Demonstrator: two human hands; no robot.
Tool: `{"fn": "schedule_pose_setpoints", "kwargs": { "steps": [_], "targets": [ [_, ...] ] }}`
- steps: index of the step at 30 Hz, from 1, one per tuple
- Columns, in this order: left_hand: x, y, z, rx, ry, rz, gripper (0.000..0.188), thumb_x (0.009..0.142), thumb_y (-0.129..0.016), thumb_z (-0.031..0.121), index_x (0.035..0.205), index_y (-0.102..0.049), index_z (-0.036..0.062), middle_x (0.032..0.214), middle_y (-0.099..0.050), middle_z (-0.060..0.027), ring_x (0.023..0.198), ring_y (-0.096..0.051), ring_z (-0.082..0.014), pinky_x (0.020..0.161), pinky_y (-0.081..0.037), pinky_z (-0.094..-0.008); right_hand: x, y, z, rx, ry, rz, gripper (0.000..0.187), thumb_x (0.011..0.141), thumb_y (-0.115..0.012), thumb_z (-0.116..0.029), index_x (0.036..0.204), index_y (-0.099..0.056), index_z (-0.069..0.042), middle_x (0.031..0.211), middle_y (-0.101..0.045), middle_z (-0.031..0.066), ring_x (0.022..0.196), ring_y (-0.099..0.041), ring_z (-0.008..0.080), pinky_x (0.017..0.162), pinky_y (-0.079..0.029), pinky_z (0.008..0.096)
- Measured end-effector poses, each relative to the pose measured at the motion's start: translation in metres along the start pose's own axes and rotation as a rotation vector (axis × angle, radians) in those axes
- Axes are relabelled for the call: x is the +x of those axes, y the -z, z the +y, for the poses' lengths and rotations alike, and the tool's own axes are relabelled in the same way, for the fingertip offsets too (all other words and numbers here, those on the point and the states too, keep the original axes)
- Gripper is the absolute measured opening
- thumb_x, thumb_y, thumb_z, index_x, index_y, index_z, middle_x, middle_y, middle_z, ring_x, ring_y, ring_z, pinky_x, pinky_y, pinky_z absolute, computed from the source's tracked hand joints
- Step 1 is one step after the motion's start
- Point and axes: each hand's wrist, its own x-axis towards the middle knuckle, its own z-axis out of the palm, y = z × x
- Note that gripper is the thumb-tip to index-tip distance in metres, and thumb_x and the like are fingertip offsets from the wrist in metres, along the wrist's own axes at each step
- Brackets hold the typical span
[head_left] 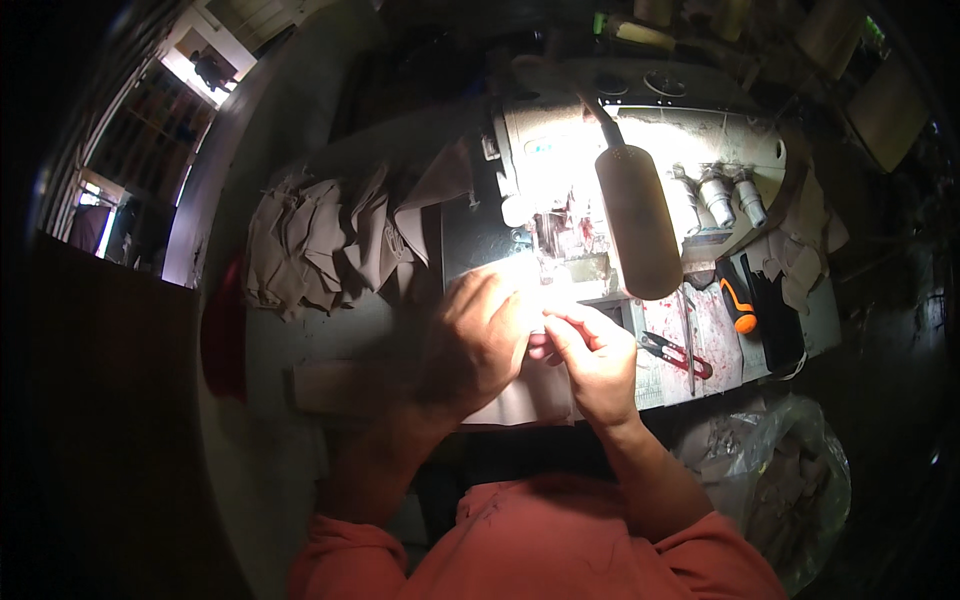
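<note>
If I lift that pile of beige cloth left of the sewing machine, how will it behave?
The pile of beige cloth is probably floppy, judging by its loose folds. It may slide apart when lifted, since many separate edges show. Rolling seems unlikely, given its crumpled layers.

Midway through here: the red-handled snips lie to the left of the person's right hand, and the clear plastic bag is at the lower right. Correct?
Not quite: the head view shows the red-handled snips lying to the right of the right hand. The clear plastic bag is at the lower right.
</note>
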Motion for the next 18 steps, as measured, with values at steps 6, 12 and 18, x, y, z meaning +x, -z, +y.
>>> {"fn": "schedule_pose_setpoints", "kwargs": {
  "steps": [6, 12, 18],
  "targets": [
    [0.011, -0.009, -0.036, -0.261, 0.27, -0.154, 0.018, 0.071, -0.053, 0.005, 0.088, -0.056, 0.0004, 0.086, -0.055, -0.016, 0.078, -0.054, -0.0295, 0.07, -0.044, -0.0341, -0.008, 0.008, 0.0, 0.084, -0.109, -0.033, 0.017, 0.082, -0.049, -0.003, 0.096, -0.055, 0.005, 0.074, -0.06, 0.0109, 0.063, -0.056, 0.0117, 0.06, -0.047, 0.0217],
    [0.039, -0.028, -0.102, 0.196, -0.037, 0.055, 0.024, 0.072, -0.053, 0.009, 0.094, -0.056, 0.0022, 0.084, -0.058, -0.0141, 0.072, -0.056, -0.0246, 0.065, -0.043, -0.0351, -0.034, 0.033, 0.014, -0.031, -0.014, -0.016, 0.016, 0.083, -0.045, -0.003, 0.095, -0.052, 0.004, 0.072, -0.059, 0.0115, 0.06, -0.055, 0.0129, 0.056, -0.045, 0.0218],
    [0.015, 0.028, -0.06, -0.146, 0.381, 0.175, 0.013, 0.074, -0.055, 0.011, 0.084, -0.057, 0.0025, 0.078, -0.058, -0.0116, 0.07, -0.055, -0.0251, 0.063, -0.044, -0.032, -0.049, 0.055, 0.016, -0.129, 0.015, 0.027, 0.015, 0.083, -0.045, -0.005, 0.092, -0.051, 0.005, 0.071, -0.058, 0.0119, 0.058, -0.054, 0.014, 0.055, -0.044, 0.0222]
  ]
}}
